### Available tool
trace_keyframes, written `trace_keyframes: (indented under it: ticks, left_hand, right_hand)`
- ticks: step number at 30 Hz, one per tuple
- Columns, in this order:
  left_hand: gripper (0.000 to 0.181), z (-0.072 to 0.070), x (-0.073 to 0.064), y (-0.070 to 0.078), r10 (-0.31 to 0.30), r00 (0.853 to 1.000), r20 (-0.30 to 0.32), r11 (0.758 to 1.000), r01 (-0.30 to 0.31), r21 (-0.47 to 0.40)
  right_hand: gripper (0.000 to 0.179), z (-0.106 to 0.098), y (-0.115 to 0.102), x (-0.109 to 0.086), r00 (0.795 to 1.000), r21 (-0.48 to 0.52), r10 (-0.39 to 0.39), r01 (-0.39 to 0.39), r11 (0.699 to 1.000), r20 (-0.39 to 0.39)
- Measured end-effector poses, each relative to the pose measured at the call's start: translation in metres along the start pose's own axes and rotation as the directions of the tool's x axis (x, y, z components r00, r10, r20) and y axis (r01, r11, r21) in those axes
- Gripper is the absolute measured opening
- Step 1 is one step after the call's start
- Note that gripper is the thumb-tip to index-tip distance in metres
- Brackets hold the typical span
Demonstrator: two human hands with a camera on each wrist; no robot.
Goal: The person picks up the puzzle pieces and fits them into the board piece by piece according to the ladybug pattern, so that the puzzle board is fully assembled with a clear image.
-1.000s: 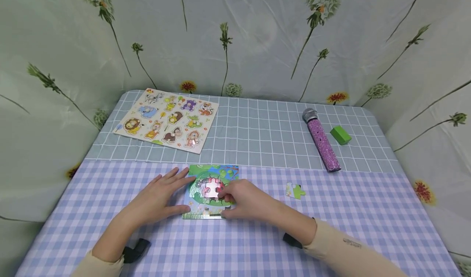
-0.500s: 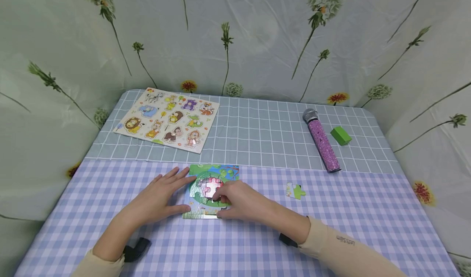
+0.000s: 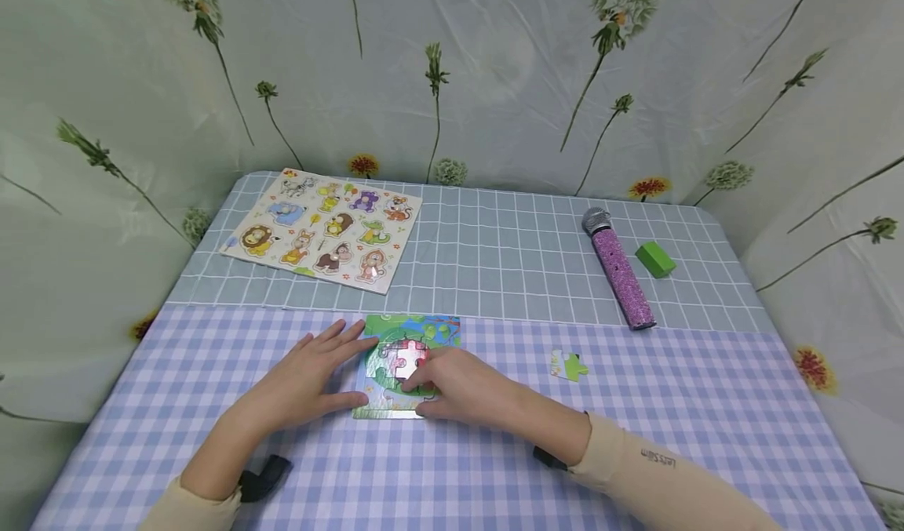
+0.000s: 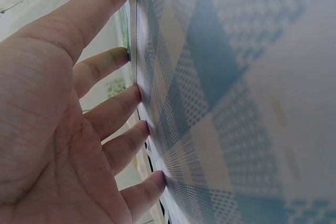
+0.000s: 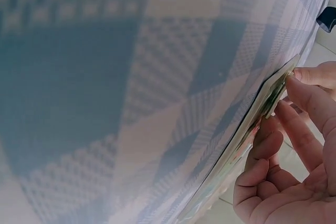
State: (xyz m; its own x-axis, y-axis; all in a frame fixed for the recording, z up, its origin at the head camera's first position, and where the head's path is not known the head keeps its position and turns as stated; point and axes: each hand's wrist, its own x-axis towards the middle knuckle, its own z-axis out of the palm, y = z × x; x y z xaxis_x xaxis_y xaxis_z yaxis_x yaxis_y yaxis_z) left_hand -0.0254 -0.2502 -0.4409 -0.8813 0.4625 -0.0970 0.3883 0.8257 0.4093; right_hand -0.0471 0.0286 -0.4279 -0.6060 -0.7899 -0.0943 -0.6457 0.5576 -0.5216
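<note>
A small jigsaw puzzle (image 3: pixel 381 404) with a green, blue and red picture lies on the checked cloth in the head view. My left hand (image 3: pixel 311 374) spreads its fingers at the puzzle's left side, the thumb and index fingertip touching its edge. Over the lower right part of the puzzle, my right hand (image 3: pixel 466 386) pinches a puzzle piece (image 5: pixel 273 100) between thumb and fingers, low against the board. Its other fingers curl in, as the right wrist view shows. The hand hides much of that corner. A loose green and white puzzle piece (image 3: pixel 569 366) lies to the right.
An animal picture board (image 3: pixel 321 229) lies at the back left. At the back right are a purple glittery microphone (image 3: pixel 621 276) and a green block (image 3: pixel 656 259). A curtain with printed flowers (image 3: pixel 508 68) hangs around the table.
My right hand has shifted slightly left along the puzzle's lower part, and the dark gap near the bottom edge no longer shows. My left hand has stayed in place.
</note>
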Motion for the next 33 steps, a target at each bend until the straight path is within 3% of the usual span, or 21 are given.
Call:
trace_keyframes:
  ticks: [19,33]
  left_hand:
    - [0.078,0.0001,-0.0004,0.0023,-0.002,1.000,-0.007,1.000,0.002,-0.006]
    - [0.078,0.0000,-0.0006,0.0035,-0.004,1.000,-0.009,1.000,0.004,-0.018]
  right_hand:
    - [0.023,0.0022,0.0003,0.0047,0.999,-0.027,-0.033,0.032,0.999,-0.027]
    - [0.022,0.0025,-0.0006,0.0034,1.000,-0.032,-0.015,0.014,0.999,-0.025]
